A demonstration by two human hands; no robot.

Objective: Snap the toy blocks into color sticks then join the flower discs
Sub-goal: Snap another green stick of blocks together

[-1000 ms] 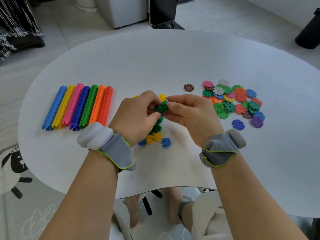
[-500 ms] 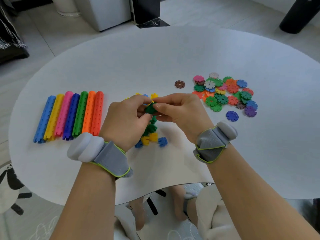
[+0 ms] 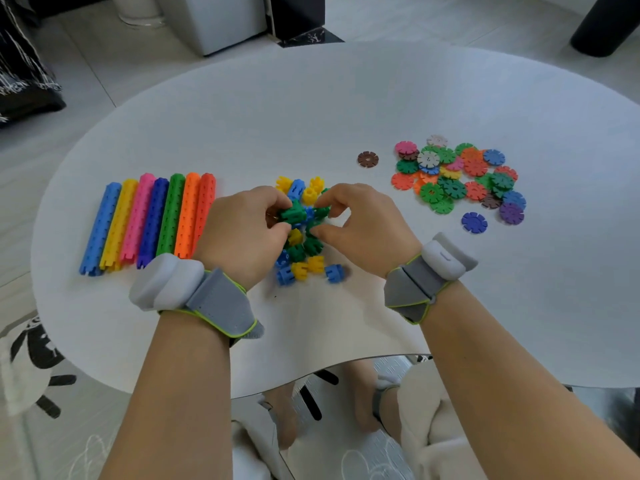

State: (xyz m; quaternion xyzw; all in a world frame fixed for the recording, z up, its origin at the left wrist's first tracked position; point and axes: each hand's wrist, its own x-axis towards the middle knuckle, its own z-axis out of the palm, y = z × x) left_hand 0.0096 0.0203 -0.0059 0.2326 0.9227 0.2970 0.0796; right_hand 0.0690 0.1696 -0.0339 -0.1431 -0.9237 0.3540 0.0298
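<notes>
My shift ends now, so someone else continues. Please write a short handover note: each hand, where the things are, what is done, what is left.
Left hand grips a short green stick. Right hand pinches a green block at the pile of loose blocks.
Done: seven finished sticks lie side by side, far left.
Left: snap remaining green, yellow, blue blocks; then join the flower discs, heaped at right, none visibly joined.

- A white rounded table [image 3: 311,98] is catching daylight.
- Beyond the table, a white cabinet [image 3: 225,19] is standing on pale tiles [image 3: 433,19].
- Near-left of the table, a patterned rug [image 3: 31,358] is lying.
</notes>
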